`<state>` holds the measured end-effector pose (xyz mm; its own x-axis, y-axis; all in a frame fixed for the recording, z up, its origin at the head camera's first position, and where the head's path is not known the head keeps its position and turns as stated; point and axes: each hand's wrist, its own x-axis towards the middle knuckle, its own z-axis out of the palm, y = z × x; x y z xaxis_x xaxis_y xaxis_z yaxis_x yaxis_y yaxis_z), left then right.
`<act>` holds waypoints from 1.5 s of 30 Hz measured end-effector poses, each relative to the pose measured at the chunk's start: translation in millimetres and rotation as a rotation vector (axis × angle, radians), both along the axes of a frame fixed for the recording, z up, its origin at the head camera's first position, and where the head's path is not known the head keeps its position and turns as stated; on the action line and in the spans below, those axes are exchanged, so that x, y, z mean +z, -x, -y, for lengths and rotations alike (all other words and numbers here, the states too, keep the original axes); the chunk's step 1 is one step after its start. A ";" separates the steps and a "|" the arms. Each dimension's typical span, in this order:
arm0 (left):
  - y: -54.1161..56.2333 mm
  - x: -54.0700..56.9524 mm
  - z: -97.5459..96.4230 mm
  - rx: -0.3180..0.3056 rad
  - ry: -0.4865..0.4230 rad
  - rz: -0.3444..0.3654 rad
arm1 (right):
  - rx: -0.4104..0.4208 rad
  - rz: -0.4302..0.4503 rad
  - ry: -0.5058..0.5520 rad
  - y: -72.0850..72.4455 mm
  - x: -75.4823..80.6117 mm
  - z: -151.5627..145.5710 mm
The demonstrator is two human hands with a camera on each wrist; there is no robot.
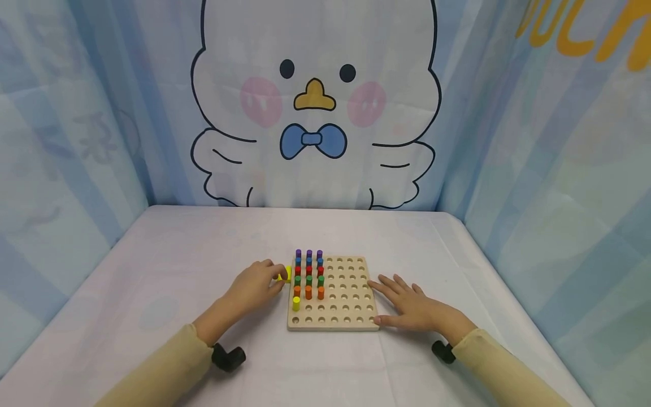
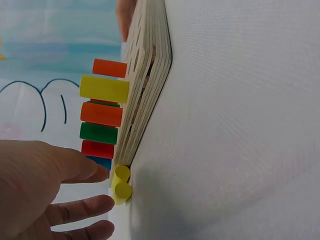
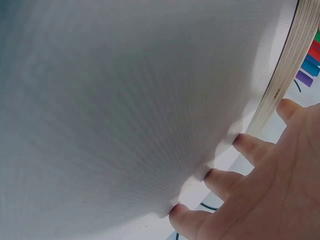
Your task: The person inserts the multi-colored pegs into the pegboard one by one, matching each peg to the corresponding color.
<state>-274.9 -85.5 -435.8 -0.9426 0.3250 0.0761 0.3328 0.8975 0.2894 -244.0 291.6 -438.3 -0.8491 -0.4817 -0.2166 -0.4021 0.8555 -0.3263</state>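
A wooden peg board (image 1: 352, 314) lies flat on the table. Its left three columns hold purple, blue, red, green and orange pegs, with one standing yellow peg (image 1: 296, 304) at the front left. Loose yellow pegs (image 2: 123, 191) lie on the table against the board's left side. My left hand (image 1: 256, 287) reaches over them; in the left wrist view its thumb and fingers are parted around them, holding nothing. Fingers spread, my right hand (image 1: 414, 310) rests at the board's right side, index finger and thumb touching its edge (image 3: 286, 60) and the other fingertips on the table.
The table (image 1: 203, 237) has a pale cloth on it. Curtains (image 1: 549, 186) stand at both sides, and a backdrop with a cartoon duck (image 1: 315, 45) closes the back. Rows of bare holes fill the right side and front of the board.
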 end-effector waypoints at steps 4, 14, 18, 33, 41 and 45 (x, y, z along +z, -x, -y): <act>1.2 -0.9 -0.6 0.006 0.025 0.025 | 0.001 0.001 -0.002 -0.1 0.4 0.8; 0.9 -4.1 1.4 0.044 0.018 0.084 | 0.005 -0.004 -0.013 2.7 -1.8 0.5; 0.1 -3.8 3.4 0.044 0.023 0.076 | 0.002 0.000 -0.012 3.1 -1.9 0.6; -1.5 -0.8 6.5 0.020 -0.031 0.010 | 0.000 -0.001 -0.005 1.6 -2.0 1.1; -4.7 2.9 8.0 0.015 -0.102 -0.053 | -0.005 0.002 -0.017 1.6 -1.7 1.0; -5.0 3.1 5.9 0.025 -0.180 -0.044 | -0.011 0.009 -0.026 1.8 -1.7 0.7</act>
<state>-269.9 -91.5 -432.7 -0.9447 0.2790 0.1725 0.3271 0.8407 0.4316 -245.9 290.9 -440.0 -0.8522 -0.4668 -0.2363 -0.3901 0.8679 -0.3075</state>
